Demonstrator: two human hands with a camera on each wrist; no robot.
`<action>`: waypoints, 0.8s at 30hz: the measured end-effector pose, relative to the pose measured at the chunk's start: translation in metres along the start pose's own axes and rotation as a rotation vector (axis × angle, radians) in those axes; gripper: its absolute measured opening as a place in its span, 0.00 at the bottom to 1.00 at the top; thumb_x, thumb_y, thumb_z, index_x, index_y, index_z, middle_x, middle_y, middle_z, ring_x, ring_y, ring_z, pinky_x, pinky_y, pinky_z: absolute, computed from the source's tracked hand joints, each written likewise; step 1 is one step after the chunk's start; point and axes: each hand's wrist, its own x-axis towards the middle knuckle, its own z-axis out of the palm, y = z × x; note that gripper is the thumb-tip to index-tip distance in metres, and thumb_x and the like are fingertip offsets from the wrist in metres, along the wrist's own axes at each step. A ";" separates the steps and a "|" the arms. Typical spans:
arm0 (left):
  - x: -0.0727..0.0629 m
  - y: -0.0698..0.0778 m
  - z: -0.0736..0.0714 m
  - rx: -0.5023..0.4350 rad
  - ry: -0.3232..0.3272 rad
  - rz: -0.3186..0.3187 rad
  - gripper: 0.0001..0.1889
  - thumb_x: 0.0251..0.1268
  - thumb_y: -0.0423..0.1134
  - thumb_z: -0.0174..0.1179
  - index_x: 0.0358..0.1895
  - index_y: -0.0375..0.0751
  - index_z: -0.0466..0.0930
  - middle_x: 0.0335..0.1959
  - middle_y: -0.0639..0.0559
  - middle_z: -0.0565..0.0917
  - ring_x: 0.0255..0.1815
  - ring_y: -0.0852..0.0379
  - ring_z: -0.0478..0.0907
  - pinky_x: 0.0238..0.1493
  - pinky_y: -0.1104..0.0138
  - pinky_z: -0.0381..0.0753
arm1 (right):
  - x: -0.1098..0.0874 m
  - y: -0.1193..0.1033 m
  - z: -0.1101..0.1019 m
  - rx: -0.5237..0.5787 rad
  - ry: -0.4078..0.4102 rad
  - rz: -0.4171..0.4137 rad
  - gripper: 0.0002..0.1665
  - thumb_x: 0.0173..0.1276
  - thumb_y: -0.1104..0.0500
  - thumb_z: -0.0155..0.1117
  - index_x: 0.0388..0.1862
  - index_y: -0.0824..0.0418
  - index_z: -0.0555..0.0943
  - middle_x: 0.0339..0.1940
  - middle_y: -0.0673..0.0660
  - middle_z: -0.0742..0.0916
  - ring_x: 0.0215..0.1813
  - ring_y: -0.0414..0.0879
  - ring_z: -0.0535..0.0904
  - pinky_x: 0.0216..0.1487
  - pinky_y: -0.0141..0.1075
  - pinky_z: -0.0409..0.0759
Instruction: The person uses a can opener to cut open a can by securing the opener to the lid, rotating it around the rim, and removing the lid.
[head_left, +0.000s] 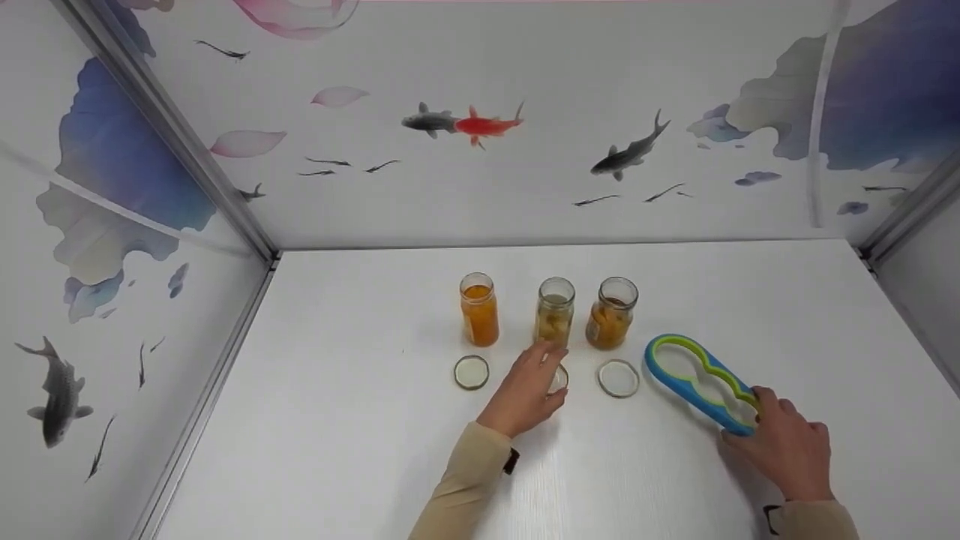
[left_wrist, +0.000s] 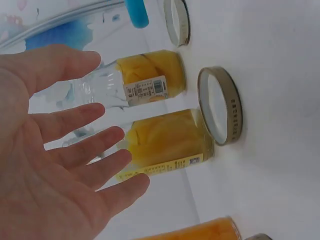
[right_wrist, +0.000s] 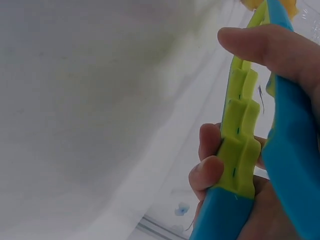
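Observation:
My left hand (head_left: pixel 525 390) reaches over the middle lid (head_left: pixel 562 380), fingers spread and holding nothing. In the left wrist view the fingers stay apart from this gold-rimmed lid (left_wrist: pixel 234 112). Just beyond it stands an open glass jar (head_left: pixel 553 309) of pale yellow fruit, its lower part partly behind the fingers. At the right, my right hand (head_left: pixel 793 446) grips one end of a blue and lime-green jar opener (head_left: pixel 686 391) with wavy inner edges. The right wrist view shows fingers and thumb around the opener (right_wrist: pixel 300 150).
An open jar with orange contents (head_left: pixel 480 319) stands at left, its lid (head_left: pixel 472 373) in front. Another open jar of yellow-orange fruit (head_left: pixel 609 326) stands right of the middle one, with a lid (head_left: pixel 619 379) before it. Printed panels (head_left: pixel 450 202) wall the white table (head_left: pixel 322 420).

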 end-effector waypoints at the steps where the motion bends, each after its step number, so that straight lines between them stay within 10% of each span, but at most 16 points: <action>1: -0.001 -0.001 -0.002 -0.002 0.009 0.004 0.28 0.67 0.39 0.62 0.67 0.37 0.66 0.66 0.42 0.66 0.69 0.47 0.62 0.70 0.60 0.59 | 0.001 0.000 0.000 -0.003 -0.007 0.008 0.46 0.47 0.52 0.77 0.57 0.78 0.66 0.40 0.75 0.78 0.39 0.66 0.75 0.40 0.63 0.68; 24: -0.027 -0.038 -0.011 -0.037 -0.024 -0.184 0.25 0.65 0.37 0.62 0.64 0.35 0.69 0.65 0.41 0.69 0.66 0.46 0.66 0.66 0.56 0.66 | 0.012 0.008 0.000 -0.001 -0.187 0.003 0.51 0.53 0.47 0.69 0.62 0.81 0.59 0.46 0.81 0.74 0.45 0.71 0.73 0.42 0.65 0.67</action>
